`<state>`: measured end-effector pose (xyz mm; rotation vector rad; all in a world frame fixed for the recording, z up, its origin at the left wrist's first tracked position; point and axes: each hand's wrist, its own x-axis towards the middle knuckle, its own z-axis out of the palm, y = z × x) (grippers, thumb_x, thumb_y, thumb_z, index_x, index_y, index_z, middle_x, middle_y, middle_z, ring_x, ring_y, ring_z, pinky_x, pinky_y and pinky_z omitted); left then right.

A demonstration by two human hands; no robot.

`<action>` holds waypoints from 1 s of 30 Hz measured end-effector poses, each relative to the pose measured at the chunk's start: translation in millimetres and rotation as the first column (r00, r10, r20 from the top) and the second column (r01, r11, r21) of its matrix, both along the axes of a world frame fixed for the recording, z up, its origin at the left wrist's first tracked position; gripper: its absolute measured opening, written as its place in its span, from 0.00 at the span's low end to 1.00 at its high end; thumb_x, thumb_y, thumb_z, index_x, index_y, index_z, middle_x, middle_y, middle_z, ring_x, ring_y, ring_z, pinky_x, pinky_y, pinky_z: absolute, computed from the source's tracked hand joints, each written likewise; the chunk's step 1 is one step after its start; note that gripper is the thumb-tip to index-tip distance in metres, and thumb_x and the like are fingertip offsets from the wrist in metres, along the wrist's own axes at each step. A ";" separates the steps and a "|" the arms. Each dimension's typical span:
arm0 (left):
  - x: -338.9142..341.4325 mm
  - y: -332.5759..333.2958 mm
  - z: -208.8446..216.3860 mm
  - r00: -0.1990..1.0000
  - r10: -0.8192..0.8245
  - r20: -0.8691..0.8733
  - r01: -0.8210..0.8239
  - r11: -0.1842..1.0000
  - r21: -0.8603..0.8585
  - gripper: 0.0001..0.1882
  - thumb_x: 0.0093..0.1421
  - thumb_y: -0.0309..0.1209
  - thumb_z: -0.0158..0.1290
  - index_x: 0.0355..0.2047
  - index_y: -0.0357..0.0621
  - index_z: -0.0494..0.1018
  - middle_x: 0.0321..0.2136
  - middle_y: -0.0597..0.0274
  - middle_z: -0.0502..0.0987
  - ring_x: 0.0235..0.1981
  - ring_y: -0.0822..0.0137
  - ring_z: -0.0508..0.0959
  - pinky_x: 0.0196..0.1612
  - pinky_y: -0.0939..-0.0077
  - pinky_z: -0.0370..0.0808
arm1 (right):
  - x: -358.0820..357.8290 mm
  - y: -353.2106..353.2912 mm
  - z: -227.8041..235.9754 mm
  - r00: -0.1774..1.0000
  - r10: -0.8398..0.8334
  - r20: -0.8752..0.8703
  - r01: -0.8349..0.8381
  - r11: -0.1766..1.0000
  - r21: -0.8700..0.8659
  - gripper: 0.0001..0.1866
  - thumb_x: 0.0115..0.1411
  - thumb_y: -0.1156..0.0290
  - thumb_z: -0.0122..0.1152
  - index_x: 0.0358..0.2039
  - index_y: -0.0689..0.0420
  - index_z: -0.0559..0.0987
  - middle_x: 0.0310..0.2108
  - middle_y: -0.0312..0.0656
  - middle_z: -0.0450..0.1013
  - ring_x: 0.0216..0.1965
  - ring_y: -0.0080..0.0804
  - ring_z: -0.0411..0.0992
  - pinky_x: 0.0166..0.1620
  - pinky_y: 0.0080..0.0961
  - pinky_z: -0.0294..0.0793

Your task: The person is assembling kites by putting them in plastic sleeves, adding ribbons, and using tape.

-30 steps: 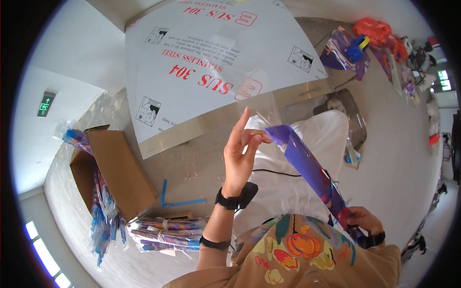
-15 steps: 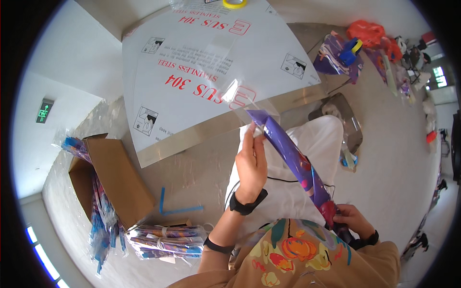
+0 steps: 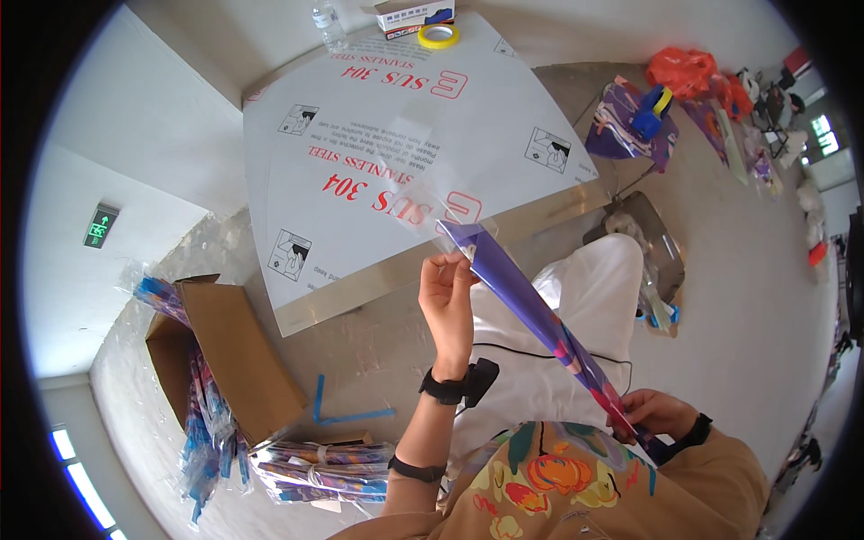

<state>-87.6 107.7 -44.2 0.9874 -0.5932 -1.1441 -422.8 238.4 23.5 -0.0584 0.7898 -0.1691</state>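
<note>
A long purple printed sheet (image 3: 526, 286), folded or rolled into a narrow strip, slants across my lap from upper left to lower right. Transparent plastic film (image 3: 443, 236) shows round its upper end. My left hand (image 3: 448, 301) has its fingers bent and pinched at the left edge of that upper end. Near my waist, my right hand (image 3: 661, 412) grips the reddish lower end, its fingers partly behind the sheet. Just beyond the upper end stands a table (image 3: 441, 247) topped with film-covered metal.
Yellow tape (image 3: 438, 36), a small box (image 3: 416, 16) and a plastic bottle (image 3: 329, 27) stand at the table's far side. A cardboard box (image 3: 238, 351) with wrapped rolls lies left, beside a bundle (image 3: 319, 470) on the floor. A transparent dark bin (image 3: 661, 243) is right of my knee.
The sheet's upper end has shifted left and slightly down with my left hand. It now looks flatter and narrower. My right hand stays at the lower end.
</note>
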 end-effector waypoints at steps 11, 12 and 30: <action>-9.0 0.2 18.1 0.987 -0.044 0.153 0.020 0.988 0.153 0.04 0.67 0.24 0.48 0.37 0.36 0.65 0.34 0.56 0.81 0.38 0.71 0.80 0.39 0.79 0.74 | 25.9 -25.6 17.6 0.956 -0.033 -0.291 -0.071 0.938 -0.340 0.12 0.61 0.80 0.53 0.46 0.66 0.73 0.33 0.42 0.77 0.33 0.29 0.77 0.40 0.24 0.77; -10.1 0.0 19.9 0.984 0.018 0.175 -0.035 0.995 0.096 0.04 0.66 0.23 0.48 0.35 0.36 0.65 0.34 0.55 0.81 0.37 0.70 0.80 0.39 0.79 0.73 | 27.1 -25.4 20.2 0.942 -0.047 -0.333 -0.076 0.935 -0.346 0.12 0.61 0.80 0.53 0.46 0.66 0.73 0.33 0.43 0.77 0.33 0.29 0.77 0.40 0.25 0.77; -58.2 -11.7 61.4 0.716 -0.063 0.696 0.303 0.925 -0.229 0.08 0.53 0.19 0.57 0.33 0.36 0.71 0.28 0.51 0.78 0.32 0.55 0.80 0.33 0.72 0.74 | 83.9 -123.8 44.7 0.869 -0.379 -0.318 -0.025 0.609 -0.793 0.10 0.60 0.75 0.56 0.41 0.62 0.76 0.31 0.34 0.75 0.32 0.19 0.72 0.37 0.17 0.70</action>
